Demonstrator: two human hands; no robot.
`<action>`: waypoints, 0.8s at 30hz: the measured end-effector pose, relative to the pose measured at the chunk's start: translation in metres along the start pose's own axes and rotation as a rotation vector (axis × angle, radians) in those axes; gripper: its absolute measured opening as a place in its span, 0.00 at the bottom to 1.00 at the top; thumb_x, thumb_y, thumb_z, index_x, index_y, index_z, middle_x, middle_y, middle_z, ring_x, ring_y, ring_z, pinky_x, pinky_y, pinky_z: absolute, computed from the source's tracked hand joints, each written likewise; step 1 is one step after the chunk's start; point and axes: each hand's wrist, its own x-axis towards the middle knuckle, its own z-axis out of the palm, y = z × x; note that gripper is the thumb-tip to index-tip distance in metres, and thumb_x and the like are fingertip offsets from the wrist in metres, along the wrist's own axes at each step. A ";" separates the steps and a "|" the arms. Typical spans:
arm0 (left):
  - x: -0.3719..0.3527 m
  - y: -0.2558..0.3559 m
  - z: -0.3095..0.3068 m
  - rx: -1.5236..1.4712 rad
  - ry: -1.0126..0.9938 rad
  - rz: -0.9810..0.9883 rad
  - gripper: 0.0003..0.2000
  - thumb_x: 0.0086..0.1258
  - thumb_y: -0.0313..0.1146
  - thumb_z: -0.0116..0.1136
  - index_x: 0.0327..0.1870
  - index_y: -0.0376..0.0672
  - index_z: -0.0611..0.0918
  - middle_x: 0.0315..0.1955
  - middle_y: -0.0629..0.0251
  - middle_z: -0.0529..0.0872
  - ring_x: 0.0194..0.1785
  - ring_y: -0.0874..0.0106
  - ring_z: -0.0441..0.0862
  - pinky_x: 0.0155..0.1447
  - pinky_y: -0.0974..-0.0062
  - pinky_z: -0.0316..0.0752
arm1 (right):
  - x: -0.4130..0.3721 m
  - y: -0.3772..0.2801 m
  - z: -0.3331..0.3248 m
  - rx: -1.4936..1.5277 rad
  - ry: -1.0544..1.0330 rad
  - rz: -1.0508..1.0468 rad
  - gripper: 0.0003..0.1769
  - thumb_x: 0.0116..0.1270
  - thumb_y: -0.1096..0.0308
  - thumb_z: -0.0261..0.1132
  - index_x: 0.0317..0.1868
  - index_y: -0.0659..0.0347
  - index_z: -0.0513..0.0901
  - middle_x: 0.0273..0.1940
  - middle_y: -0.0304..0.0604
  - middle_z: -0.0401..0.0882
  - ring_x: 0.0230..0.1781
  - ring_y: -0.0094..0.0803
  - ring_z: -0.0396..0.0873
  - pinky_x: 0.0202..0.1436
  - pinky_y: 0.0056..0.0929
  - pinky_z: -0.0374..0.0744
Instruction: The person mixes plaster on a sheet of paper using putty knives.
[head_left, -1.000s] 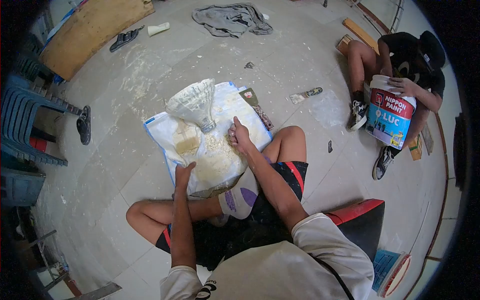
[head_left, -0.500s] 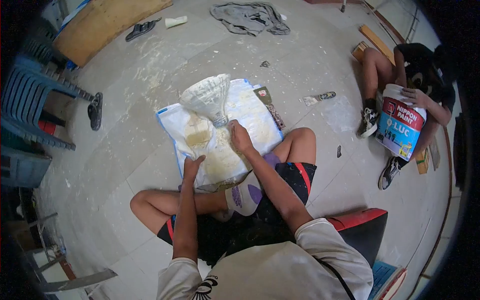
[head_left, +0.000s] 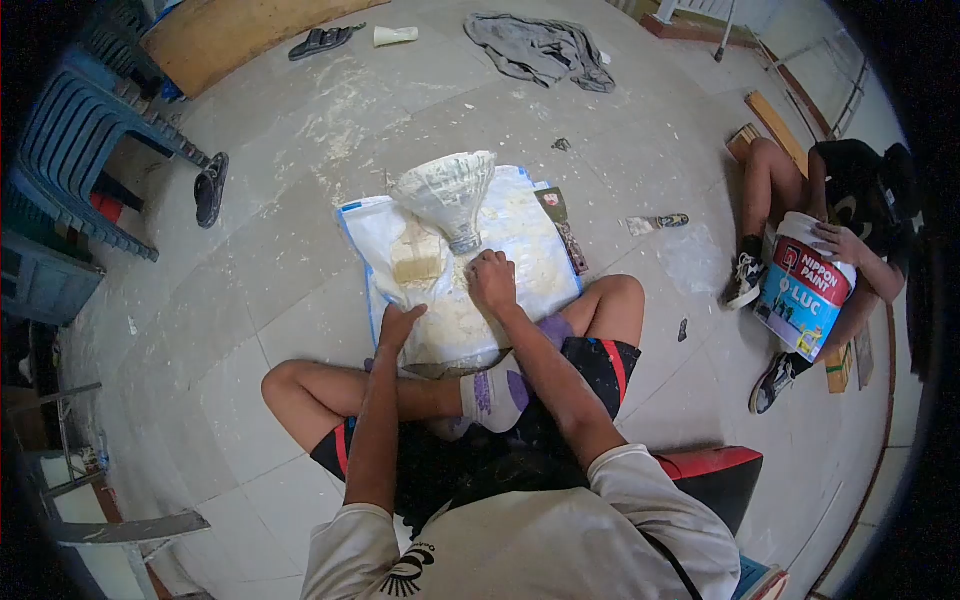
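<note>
A white sheet with blue edges [head_left: 530,238] lies on the floor before my crossed legs, dusted with pale crumbs. On it stands a whitish, crusted cone-shaped object [head_left: 447,195], narrow end toward me. A pale yellowish block [head_left: 416,262] lies left of that narrow end. My left hand [head_left: 401,325] is at the sheet's near left part, just below the block, thumb extended; whether it pinches the sheet is unclear. My right hand [head_left: 493,280] rests on the crumbs right of the cone's narrow end, fingers curled together, with what they hold, if anything, hidden.
At right a person [head_left: 862,215] sits holding a paint bucket [head_left: 803,287]. A scraper [head_left: 657,223] lies between us. Stacked chairs [head_left: 85,135] and a sandal [head_left: 210,190] are at left, a grey cloth [head_left: 540,50] at the far side.
The whole view has shifted, so the sheet appears farther right. My right hand has moved slightly nearer to me, off the cone's narrow end, its fingers now curled downward.
</note>
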 end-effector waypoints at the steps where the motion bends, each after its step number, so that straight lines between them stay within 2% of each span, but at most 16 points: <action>1: 0.000 -0.001 0.000 0.005 0.017 0.010 0.19 0.53 0.34 0.63 0.42 0.30 0.77 0.35 0.59 0.82 0.37 0.70 0.78 0.44 0.72 0.71 | 0.003 0.004 0.003 0.092 0.025 0.009 0.09 0.53 0.67 0.62 0.34 0.60 0.79 0.34 0.46 0.76 0.38 0.39 0.74 0.41 0.38 0.72; 2: 0.001 -0.001 -0.001 -0.011 0.008 0.030 0.19 0.53 0.34 0.64 0.43 0.30 0.77 0.35 0.59 0.82 0.38 0.70 0.78 0.44 0.72 0.71 | 0.006 0.007 0.007 0.184 0.048 0.017 0.08 0.54 0.67 0.62 0.33 0.61 0.78 0.32 0.47 0.77 0.34 0.38 0.76 0.38 0.37 0.73; 5: 0.005 -0.012 -0.002 -0.053 -0.030 0.068 0.20 0.53 0.35 0.64 0.43 0.30 0.76 0.36 0.58 0.81 0.38 0.69 0.78 0.45 0.71 0.71 | 0.010 0.009 0.007 0.640 0.100 0.347 0.07 0.56 0.70 0.61 0.34 0.63 0.76 0.24 0.46 0.76 0.23 0.32 0.75 0.29 0.32 0.74; 6: 0.007 -0.016 -0.003 -0.059 -0.051 0.072 0.21 0.53 0.36 0.64 0.43 0.31 0.76 0.35 0.58 0.81 0.38 0.69 0.78 0.44 0.71 0.71 | 0.008 0.009 0.005 0.798 0.141 0.373 0.05 0.60 0.71 0.59 0.33 0.63 0.74 0.23 0.40 0.75 0.20 0.24 0.72 0.25 0.25 0.72; 9: 0.009 -0.014 -0.005 0.015 -0.055 -0.005 0.21 0.54 0.37 0.64 0.44 0.30 0.76 0.35 0.57 0.81 0.37 0.69 0.77 0.44 0.71 0.71 | 0.009 0.028 0.015 0.975 0.077 0.461 0.05 0.62 0.71 0.57 0.35 0.64 0.74 0.24 0.39 0.76 0.22 0.22 0.73 0.25 0.22 0.72; 10: 0.006 -0.008 -0.006 0.056 -0.047 -0.045 0.21 0.54 0.37 0.64 0.44 0.30 0.76 0.35 0.57 0.81 0.37 0.69 0.77 0.44 0.71 0.71 | 0.009 0.031 0.014 0.969 0.048 0.445 0.06 0.63 0.71 0.56 0.37 0.65 0.75 0.26 0.39 0.77 0.24 0.21 0.74 0.26 0.19 0.74; 13: -0.005 0.006 -0.003 -0.015 -0.033 0.057 0.22 0.53 0.38 0.64 0.43 0.30 0.75 0.36 0.57 0.81 0.37 0.69 0.77 0.44 0.71 0.71 | 0.007 0.030 0.008 1.173 0.039 0.461 0.08 0.63 0.71 0.56 0.40 0.65 0.76 0.28 0.40 0.77 0.24 0.22 0.75 0.28 0.20 0.76; 16: -0.001 -0.002 -0.003 -0.035 -0.033 0.067 0.24 0.53 0.39 0.65 0.44 0.29 0.75 0.37 0.56 0.80 0.38 0.68 0.77 0.45 0.71 0.71 | 0.006 0.023 0.000 1.238 0.044 0.469 0.09 0.63 0.73 0.54 0.40 0.70 0.77 0.28 0.43 0.78 0.24 0.25 0.76 0.28 0.20 0.76; 19: 0.003 -0.012 -0.001 -0.102 -0.027 0.133 0.26 0.52 0.40 0.65 0.45 0.28 0.74 0.37 0.55 0.80 0.40 0.67 0.77 0.47 0.70 0.71 | 0.005 0.022 0.000 1.278 0.014 0.443 0.08 0.63 0.71 0.55 0.40 0.67 0.76 0.28 0.39 0.77 0.24 0.22 0.75 0.27 0.22 0.76; 22: -0.004 0.007 -0.001 0.090 0.048 -0.083 0.24 0.52 0.35 0.64 0.47 0.29 0.75 0.40 0.55 0.81 0.42 0.67 0.78 0.48 0.71 0.71 | 0.006 0.039 0.022 1.185 0.138 0.473 0.08 0.64 0.70 0.53 0.38 0.66 0.75 0.25 0.37 0.72 0.21 0.23 0.71 0.25 0.23 0.76; 24: 0.000 -0.005 -0.003 0.033 0.012 -0.036 0.24 0.51 0.36 0.64 0.46 0.28 0.75 0.39 0.54 0.81 0.41 0.67 0.78 0.47 0.71 0.71 | 0.007 0.043 0.024 1.286 0.174 0.596 0.08 0.64 0.69 0.52 0.37 0.65 0.74 0.24 0.36 0.69 0.20 0.23 0.69 0.25 0.24 0.75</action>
